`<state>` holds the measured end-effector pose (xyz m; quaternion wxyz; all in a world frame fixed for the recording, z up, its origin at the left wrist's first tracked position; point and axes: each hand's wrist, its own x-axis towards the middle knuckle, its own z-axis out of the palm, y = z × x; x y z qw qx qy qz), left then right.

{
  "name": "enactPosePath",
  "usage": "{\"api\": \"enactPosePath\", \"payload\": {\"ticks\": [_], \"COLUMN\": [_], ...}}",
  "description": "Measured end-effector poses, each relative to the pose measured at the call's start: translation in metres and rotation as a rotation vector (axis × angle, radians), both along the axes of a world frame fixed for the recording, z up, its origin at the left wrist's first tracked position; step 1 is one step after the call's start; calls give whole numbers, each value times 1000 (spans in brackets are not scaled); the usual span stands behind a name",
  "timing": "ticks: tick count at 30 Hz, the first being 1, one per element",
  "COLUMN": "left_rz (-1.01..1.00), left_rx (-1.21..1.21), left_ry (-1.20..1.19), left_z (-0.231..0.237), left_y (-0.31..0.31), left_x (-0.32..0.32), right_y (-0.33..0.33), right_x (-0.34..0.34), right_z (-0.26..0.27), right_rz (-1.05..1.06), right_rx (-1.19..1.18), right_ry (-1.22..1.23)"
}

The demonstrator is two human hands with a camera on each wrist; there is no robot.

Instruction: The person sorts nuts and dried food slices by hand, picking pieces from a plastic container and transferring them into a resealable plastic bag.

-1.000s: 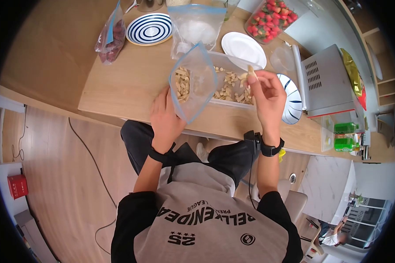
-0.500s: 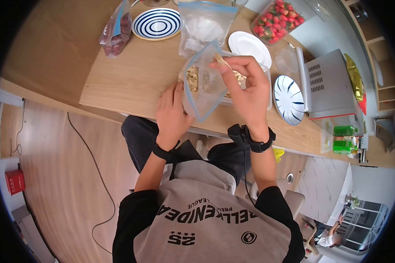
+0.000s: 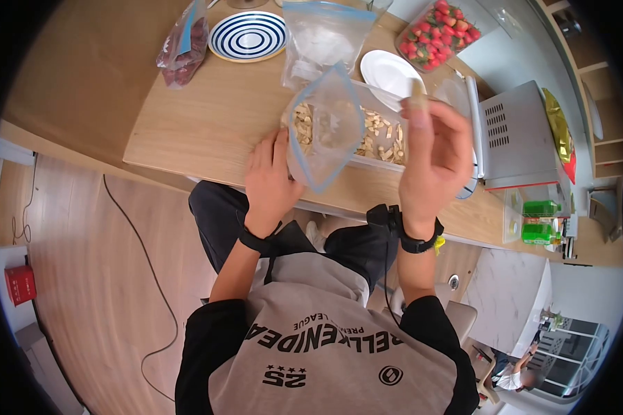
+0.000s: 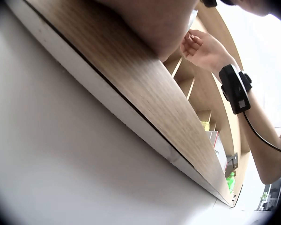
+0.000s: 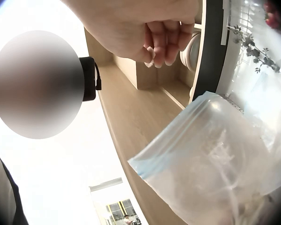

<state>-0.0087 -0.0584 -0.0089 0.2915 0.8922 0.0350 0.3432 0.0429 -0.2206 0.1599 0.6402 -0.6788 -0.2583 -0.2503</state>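
In the head view my left hand (image 3: 273,173) holds the near left side of an upright zip bag (image 3: 336,142), its blue-edged mouth spread wide. Pale beige dried pieces (image 3: 302,124) show through the bag's left part. My right hand (image 3: 432,155) is raised to the right of the bag and pinches one pale beige piece (image 3: 417,95) between thumb and fingers, blurred here. Below it is a clear rectangular container (image 3: 384,164) with more beige pieces (image 3: 377,128), partly hidden behind the bag and the hand. The right wrist view shows the bag (image 5: 210,154) from the side.
Behind stand a second zip bag (image 3: 322,48) with white contents, a white plate (image 3: 387,72) and a blue-ringed plate (image 3: 248,38). A bag of dark red pieces (image 3: 183,55) is far left. Strawberries (image 3: 439,31) fill a clear box; a grey appliance (image 3: 526,135) stands right.
My right hand swung left over the bag's mouth with a beige piece, then back right above the container, a piece still between its fingers. The left hand stayed at the bag.
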Motion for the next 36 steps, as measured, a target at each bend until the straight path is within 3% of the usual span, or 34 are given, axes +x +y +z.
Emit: {"api": "enactPosePath", "payload": {"ticks": [1, 3, 9, 11, 13, 15, 19, 25, 36], "left_rz": [-2, 0, -4, -27, -15, -17, -44, 3, -17], "left_rx": [-22, -3, -11, -21, -2, -17, -33, -2, 4], "left_ry": [3, 8, 46, 54, 5, 26, 39, 28, -37], "left_z": [1, 2, 1, 1, -2, -3, -5, 1, 0], "left_y": [-1, -1, 1, 0, 0, -1, 1, 0, 1], "left_x": [0, -2, -3, -2, -3, -1, -1, -3, 0], "right_y": [-1, -2, -41, -56, -65, -65, -64, -68, -64], "right_x": [3, 12, 38, 50, 57, 55, 62, 62, 56], "right_z": [0, -1, -21, -38, -61, -75, -71, -76, -65], "right_rz": [-6, -37, -85, -53, -50, 14, 246, 253, 188], "right_rx": [1, -467, -363, -570, -707, -906, -943, -1028, -1011], "right_ry": [-2, -147, 38, 284, 188, 311, 344, 550, 511]}}
